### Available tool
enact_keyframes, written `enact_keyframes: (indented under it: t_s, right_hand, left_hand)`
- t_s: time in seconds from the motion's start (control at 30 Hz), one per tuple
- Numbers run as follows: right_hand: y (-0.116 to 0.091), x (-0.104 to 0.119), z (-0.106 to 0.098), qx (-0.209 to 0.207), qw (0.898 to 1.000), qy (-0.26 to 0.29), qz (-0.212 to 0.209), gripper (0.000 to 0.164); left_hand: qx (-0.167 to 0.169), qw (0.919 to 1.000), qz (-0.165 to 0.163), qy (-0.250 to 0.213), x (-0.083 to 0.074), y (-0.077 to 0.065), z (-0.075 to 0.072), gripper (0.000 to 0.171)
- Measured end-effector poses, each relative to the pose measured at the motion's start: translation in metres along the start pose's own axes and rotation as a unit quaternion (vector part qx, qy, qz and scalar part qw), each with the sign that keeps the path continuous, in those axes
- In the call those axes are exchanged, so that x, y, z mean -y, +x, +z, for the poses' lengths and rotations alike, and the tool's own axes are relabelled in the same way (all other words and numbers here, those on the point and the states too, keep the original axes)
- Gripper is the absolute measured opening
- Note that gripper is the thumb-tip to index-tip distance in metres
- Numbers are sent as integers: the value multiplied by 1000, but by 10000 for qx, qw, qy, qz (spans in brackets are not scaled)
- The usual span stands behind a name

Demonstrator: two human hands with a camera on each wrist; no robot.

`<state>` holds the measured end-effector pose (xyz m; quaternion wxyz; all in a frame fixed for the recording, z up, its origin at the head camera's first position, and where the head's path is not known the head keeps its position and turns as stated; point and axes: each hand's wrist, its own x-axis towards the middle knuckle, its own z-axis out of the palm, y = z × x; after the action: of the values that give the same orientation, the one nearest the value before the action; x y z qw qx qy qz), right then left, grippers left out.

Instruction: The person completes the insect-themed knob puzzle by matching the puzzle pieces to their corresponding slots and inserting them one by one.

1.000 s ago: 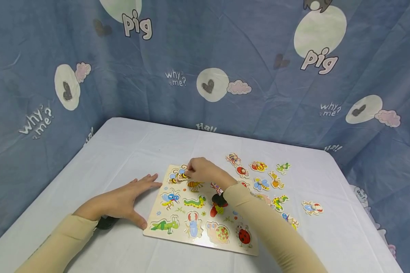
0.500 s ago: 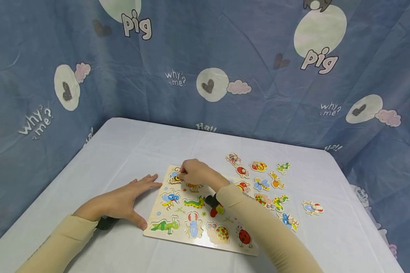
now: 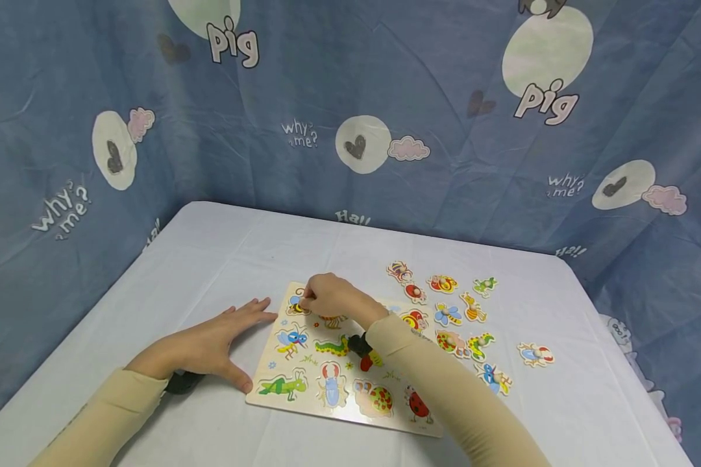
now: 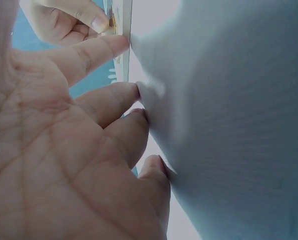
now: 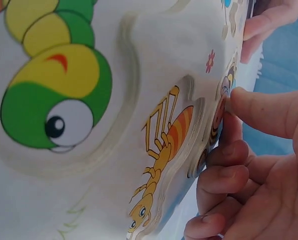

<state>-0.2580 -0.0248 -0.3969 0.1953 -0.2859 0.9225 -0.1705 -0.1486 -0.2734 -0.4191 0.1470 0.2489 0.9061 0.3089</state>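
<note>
Bee piece (image 3: 296,306) and right hand (image 3: 332,297) have shifted left a bit since a second ago, when the piece sat off to the side of the printed bee; left hand hasn't really budged. White desk (image 3: 239,253) underneath it all, wooden puzzle board (image 3: 311,405) flat on it. Left hand (image 3: 213,340) is spread wide and relaxed, thumb at the board's near left corner, holding nothing. Right one has thumb and fingers pinched together on the bee, which is now at its matching recess in the far left corner. Can't tell if it's fully seated. Progress-wise I'd call it really early: every other recess I can see looks unfilled (the right forearm hides some), and a bunch of loose pieces (image 3: 472,308) lie beside the board, stag beetle piece (image 3: 536,355) farthest right
</note>
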Motion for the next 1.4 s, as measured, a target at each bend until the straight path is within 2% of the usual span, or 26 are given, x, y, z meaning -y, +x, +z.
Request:
enact_keyframes:
  t_s: [0.4, 0.67, 0.87, 1.13, 1.4]
  right_hand:
    - [-2, 1, 0, -65, 10000, 18, 34, 24]
    - [-10, -7, -6, -81, 9964, 821, -189, 24]
    - [-17, -15, -12, -54, 9956, 815, -460, 23]
    - [-34, -34, -15, -144, 9940, 920, -581, 24]
    - [-61, -62, -30, -478, 9916, 1087, -517, 28]
  left_hand:
    - [24, 10000, -5, 43, 0, 1, 0, 123]
    - [37, 9999, -63, 76, 1, 2, 1, 123]
    - [44, 9999, -66, 118, 1, 2, 1, 123]
    - [49, 9999, -85, 137, -3, 3, -1, 123]
    - [37, 9999, -97, 53, -3, 2, 0, 123]
